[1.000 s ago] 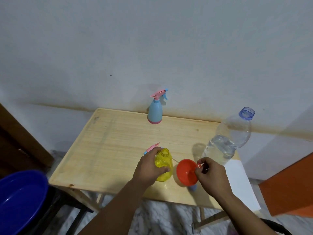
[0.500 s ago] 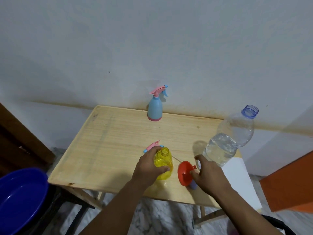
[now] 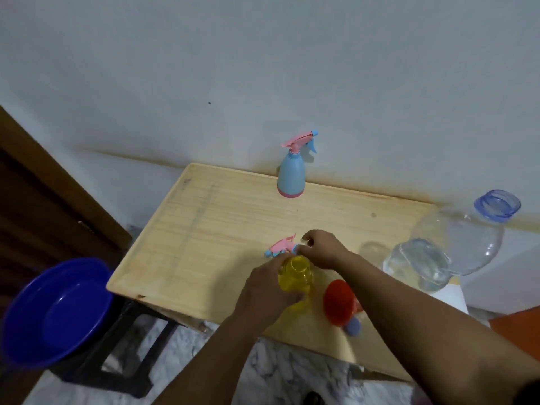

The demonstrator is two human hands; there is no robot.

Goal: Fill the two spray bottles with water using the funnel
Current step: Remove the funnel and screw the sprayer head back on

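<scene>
Head view, the only one. Left hand (image 3: 264, 290) grips the yellow spray bottle (image 3: 293, 280) round its body, upright on the wooden table (image 3: 204, 229), neck open. The pink-and-blue spray head (image 3: 282, 247) lies on the table just behind the bottle.

Change from half a second ago: the right hand (image 3: 320, 249) has let go of the red funnel (image 3: 339, 302) and crossed over the yellow bottle to the spray head. Its fingers are curled at the head's blue collar; whether they actually pinch it cannot be told, the contact is hidden by the knuckles. The funnel now lies on its side on the table, right of the yellow bottle, under the right forearm, with a small blue cap (image 3: 353, 327) just beside it.

The large water bottle (image 3: 444, 249), uncapped and partly full, leans at the table's right edge. The blue spray bottle (image 3: 290, 178) stands capped at the far edge by the wall. A blue basin (image 3: 55, 311) sits off the table to the left.

Judgement: nothing poured yet. The funnel was put down, not seated in the neck, so the reach looks like clearing the spray head aside first.
</scene>
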